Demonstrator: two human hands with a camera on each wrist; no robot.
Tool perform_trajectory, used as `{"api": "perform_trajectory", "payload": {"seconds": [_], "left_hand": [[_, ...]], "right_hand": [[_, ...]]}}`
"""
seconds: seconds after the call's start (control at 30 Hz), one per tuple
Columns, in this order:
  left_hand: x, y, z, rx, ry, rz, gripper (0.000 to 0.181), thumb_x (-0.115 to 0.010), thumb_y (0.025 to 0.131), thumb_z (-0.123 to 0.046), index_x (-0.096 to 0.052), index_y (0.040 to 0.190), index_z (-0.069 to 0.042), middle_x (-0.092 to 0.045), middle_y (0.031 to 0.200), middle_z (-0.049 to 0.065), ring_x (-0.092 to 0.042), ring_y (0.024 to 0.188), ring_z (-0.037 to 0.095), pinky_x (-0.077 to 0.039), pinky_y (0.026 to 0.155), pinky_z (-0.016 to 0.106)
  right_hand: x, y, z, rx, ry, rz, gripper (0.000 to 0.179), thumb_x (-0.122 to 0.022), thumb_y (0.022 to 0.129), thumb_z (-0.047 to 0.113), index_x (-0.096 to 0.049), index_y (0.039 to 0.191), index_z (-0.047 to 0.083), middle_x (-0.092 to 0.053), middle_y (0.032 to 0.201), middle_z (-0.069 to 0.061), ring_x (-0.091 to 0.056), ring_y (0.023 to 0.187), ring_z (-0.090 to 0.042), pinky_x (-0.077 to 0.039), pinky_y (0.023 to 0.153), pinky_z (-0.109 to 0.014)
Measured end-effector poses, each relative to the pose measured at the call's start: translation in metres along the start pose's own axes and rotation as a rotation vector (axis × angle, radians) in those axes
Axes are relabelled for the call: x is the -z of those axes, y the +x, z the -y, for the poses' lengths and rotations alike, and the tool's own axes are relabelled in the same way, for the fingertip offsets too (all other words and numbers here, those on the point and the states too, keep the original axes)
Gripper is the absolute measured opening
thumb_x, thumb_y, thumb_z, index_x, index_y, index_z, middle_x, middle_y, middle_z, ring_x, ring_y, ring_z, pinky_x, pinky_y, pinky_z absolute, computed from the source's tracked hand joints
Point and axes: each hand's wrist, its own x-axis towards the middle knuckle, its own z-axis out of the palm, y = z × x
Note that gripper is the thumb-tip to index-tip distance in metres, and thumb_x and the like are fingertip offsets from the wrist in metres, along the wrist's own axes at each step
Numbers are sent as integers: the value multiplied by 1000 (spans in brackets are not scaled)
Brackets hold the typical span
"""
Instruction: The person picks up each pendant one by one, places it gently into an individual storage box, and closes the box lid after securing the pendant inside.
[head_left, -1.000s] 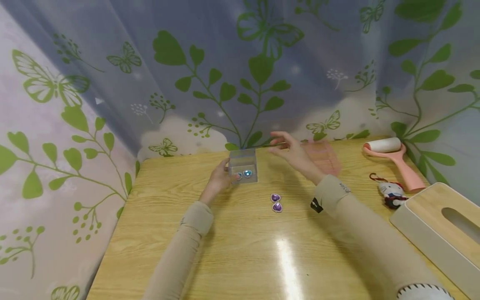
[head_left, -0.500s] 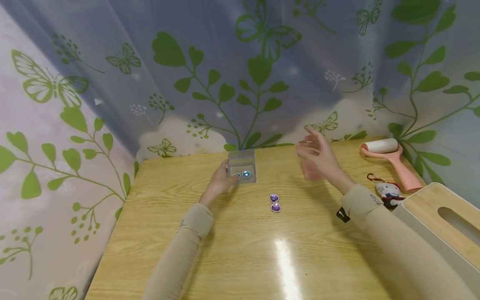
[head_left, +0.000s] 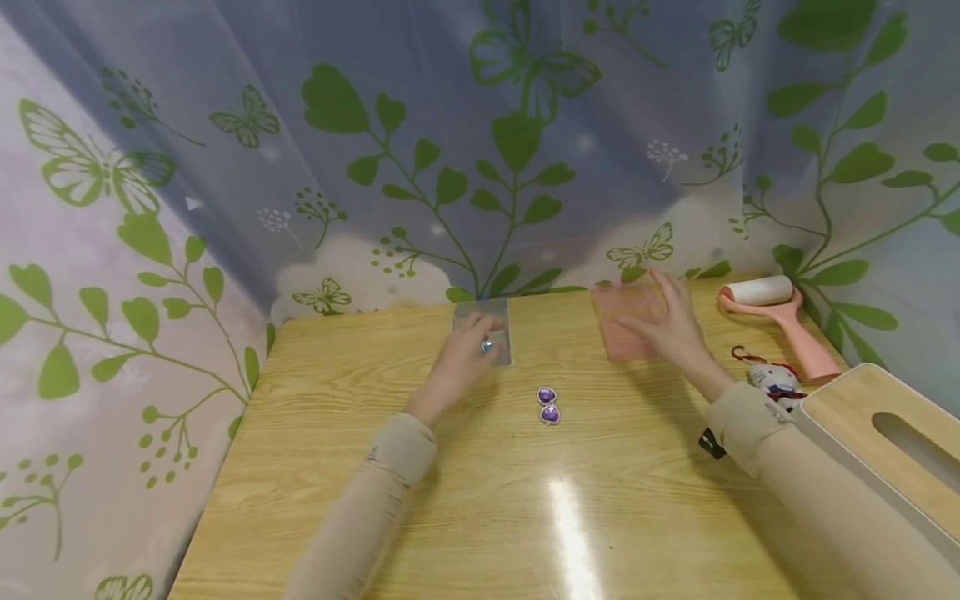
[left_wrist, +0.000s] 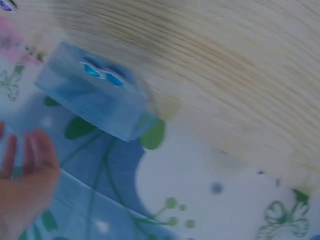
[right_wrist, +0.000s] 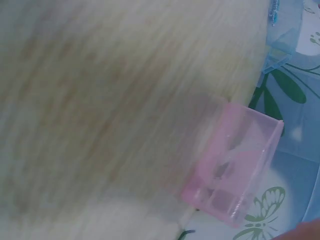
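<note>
A: Hands?

B: Left hand (head_left: 462,357) just by the bluish box (left_wrist: 90,105), fingers loose, gripping nothing. Right hand (head_left: 678,329) well to that box's right, thumb and fingers spread, also released.

A: Things?

B: Blue gems (left_wrist: 103,74) inside the bluish box. Pink box (right_wrist: 235,160) to its right, near the right hand. Purple gems (head_left: 550,414) on the table (head_left: 360,358), right of the bluish box and nearer the person. Roller (head_left: 761,290) far right of it.

1 see-through pink box (right_wrist: 237,160) and 1 blue box (right_wrist: 286,32) sit apart on the table (right_wrist: 100,110), the right hand (right_wrist: 304,233) partly visible.
</note>
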Motion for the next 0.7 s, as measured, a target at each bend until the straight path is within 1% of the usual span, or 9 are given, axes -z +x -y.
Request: {"api": "perform_trajectory", "payload": {"seconds": [0.1,0.17,0.2,0.23,0.3,0.4,0.5,0.6,0.7], "left_hand": [[-11,1,-10,-153,48,146,38,-65,104,-12,-61,142,-9,-64,140,11,-64,127,33,-58,107,45],[-19,1,-14,-225,92,229,39,-67,103,-11,-61,142,-10,-65,141,11,-65,127,32,-58,108,43],[-23,2,-16,-247,114,263,39,-67,103,-12,-61,142,-11,-64,143,9,-65,128,30,-57,109,42],[-28,2,-17,-262,125,291,41,-67,103,-9,-61,143,-11,-64,143,10,-65,128,30,-57,109,42],[-34,3,-20,-289,188,323,42,-67,103,-8,-61,144,-12,-65,143,9,-65,129,27,-56,111,40],[-42,3,-22,-334,287,335,44,-69,101,-7,-63,144,-14,-67,141,8,-67,127,25,-54,113,37],[-47,3,-23,-359,355,343,45,-66,102,-3,-63,145,-16,-67,140,7,-65,129,25,-53,114,36],[-52,2,-24,-341,365,374,50,-61,103,1,-61,148,-20,-66,142,4,-62,133,24,-52,116,36],[-55,2,-24,-299,355,407,56,-59,102,3,-58,151,-25,-63,146,2,-58,137,23,-51,117,36]], "right_hand": [[0,-1,-7,-41,-20,26,101,-78,97,24,-9,169,4,-3,172,-34,-11,158,-59,-21,124,-78],[-1,0,-12,-69,-4,50,101,-76,98,22,-7,168,0,-2,171,-37,-10,157,-59,-19,125,-76],[-2,0,-14,-77,12,64,101,-75,99,20,-5,168,-1,-1,171,-38,-8,157,-59,-17,126,-75],[-2,1,-17,-80,31,75,100,-74,99,18,-4,167,-3,-1,171,-38,-7,158,-59,-17,127,-74],[-4,1,-21,-88,71,92,99,-73,99,14,-2,166,-5,1,172,-36,-5,160,-56,-15,129,-71],[-6,2,-27,-82,112,105,99,-72,99,9,0,166,-7,1,173,-33,-3,162,-52,-12,132,-68],[-6,1,-32,-94,122,121,99,-70,100,8,3,166,-5,2,174,-31,-2,162,-52,-8,132,-68],[-5,0,-35,-113,134,150,100,-69,101,9,7,166,-3,5,175,-29,-6,161,-54,-11,131,-68],[-4,0,-37,-137,148,174,100,-67,103,9,9,166,-1,8,174,-30,-8,160,-55,-14,131,-68]]}}
